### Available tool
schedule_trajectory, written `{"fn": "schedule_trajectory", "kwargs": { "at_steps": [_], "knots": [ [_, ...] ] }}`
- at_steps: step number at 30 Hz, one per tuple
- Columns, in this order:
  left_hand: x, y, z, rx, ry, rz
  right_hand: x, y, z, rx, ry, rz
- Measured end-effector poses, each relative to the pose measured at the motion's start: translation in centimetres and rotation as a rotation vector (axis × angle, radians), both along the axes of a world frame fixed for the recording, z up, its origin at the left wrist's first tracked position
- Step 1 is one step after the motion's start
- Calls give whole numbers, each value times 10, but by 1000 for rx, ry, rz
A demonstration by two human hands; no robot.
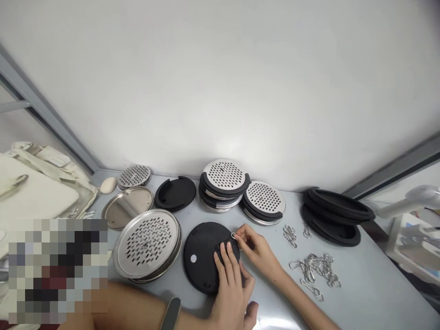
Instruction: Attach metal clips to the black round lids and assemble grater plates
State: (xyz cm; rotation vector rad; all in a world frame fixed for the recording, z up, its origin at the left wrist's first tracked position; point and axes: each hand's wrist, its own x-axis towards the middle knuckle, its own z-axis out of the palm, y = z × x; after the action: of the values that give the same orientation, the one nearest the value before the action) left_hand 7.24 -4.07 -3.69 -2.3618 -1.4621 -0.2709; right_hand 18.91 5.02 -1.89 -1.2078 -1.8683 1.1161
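Observation:
A round black disc (197, 247) with a white dot and small slots lies on the table in front of me. My left hand (230, 284), a dark band on its wrist, rests on the disc's right part with several fingers stretched flat over it. At the disc's upper right edge my right hand (252, 245) pinches a small metal wire clip (233, 235); only its loop shows between the fingertips. To the right lies a pile of similar wire clips (314, 269). Left of the disc is a stack of perforated metal grater plates (149, 243).
Along the wall stand a black holder (176, 192), grater plates in black holders (225, 176), another such stack (264, 198) and stacked black holders (338, 206). A plain metal plate (129, 206) and an oval beige object (108, 185) are at left. Bags (44, 183) lie beyond the left edge.

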Motion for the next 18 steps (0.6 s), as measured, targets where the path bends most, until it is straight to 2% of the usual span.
{"fn": "schedule_trajectory", "kwargs": {
  "at_steps": [18],
  "knots": [
    [-2,1,-15,-16,-31,-42,0,-5,1,36,-62,83]
  ]
}}
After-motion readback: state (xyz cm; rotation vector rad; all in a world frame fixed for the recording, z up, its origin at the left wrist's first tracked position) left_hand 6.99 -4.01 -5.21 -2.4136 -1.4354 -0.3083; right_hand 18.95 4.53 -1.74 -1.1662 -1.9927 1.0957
